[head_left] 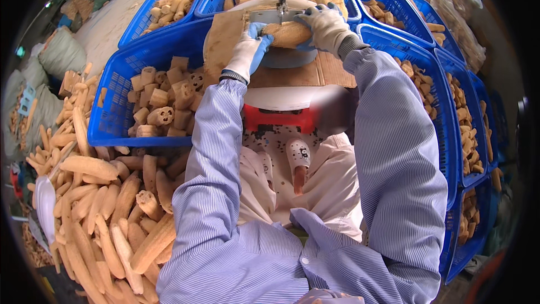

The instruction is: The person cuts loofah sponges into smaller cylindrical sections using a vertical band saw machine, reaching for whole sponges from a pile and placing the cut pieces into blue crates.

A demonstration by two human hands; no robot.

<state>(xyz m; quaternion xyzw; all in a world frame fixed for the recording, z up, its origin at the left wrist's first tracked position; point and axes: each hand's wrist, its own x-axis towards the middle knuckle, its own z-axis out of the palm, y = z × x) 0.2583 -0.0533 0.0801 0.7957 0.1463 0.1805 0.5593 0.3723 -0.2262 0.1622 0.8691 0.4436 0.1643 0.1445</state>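
A dried loofah (288, 35) lies crosswise between my gloved hands, in front of a small metal cutting machine (280, 8) with a vertical post. My left hand (250, 49) closes on its left end. My right hand (328, 25) grips its right end from above. Both gloves are white and blue. Below the loofah is a grey rounded plate (289, 58), set on a cardboard-covered work surface (270, 79). The post and my fingers partly hide where the loofah meets the machine.
At the left, a blue basket (146, 142) holds cut loofah pieces (169, 98). Whole loofahs (107, 202) are heaped beside my left arm. More blue baskets (450, 146) with pieces line the right and far sides. A red stool-like object (278, 118) stands under the work surface.
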